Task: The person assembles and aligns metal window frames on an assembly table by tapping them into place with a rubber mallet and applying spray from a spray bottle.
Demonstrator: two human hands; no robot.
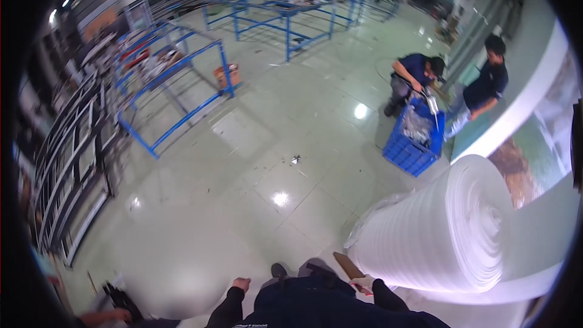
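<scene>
My left hand [242, 283] hangs at the bottom centre beside my dark clothing, its fingers curled in with nothing showing in them. On the other side, my right hand [364, 282] is closed at my hip, and a small red thing [363, 290] shows at its fingers; I cannot tell what kind it is. A flat brown strip [347, 264] overlaps that hand in this view. Right beside it lies a big roll of white foam sheet [413, 237], its spiral end facing right and loose clear film at its left end.
A blue crate [408, 157] holds clear wrapping; one person [404, 82] bends over it with a tool, another [486, 79] stands beside. Blue frame tables [182, 123] stand ahead. Dark metal frames [76, 170] lie left. At lower left, another person's hand [121, 314] shows.
</scene>
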